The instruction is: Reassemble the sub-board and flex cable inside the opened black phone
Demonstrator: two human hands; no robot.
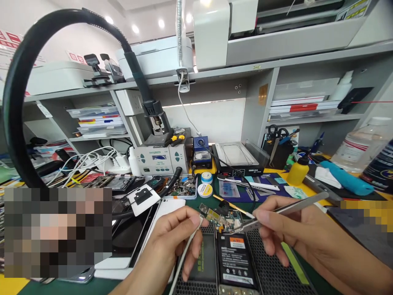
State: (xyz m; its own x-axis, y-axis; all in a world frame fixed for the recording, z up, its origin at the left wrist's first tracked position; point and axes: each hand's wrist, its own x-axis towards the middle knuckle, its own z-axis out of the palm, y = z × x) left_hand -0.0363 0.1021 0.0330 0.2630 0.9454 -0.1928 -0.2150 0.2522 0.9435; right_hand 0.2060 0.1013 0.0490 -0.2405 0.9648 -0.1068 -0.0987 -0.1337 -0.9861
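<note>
A circuit board [218, 216] lies just beyond a black battery [236, 259], midway between both hands. The left hand [173, 241] pinches a white cable [186, 256] just beside the board's left end. The right hand [287, 231] grips tweezers [287, 209], their long shaft slanting down-left from the right, with the tips at the board's right edge

The tweezers [301, 205] are shown in bare metal with a dull sheen; the cable [184, 254] is sheathed in smooth white plastic. The battery [236, 260] is wrapped in glossy black film, and the perforated pad [272, 268] beneath it is finished matt black.
</note>
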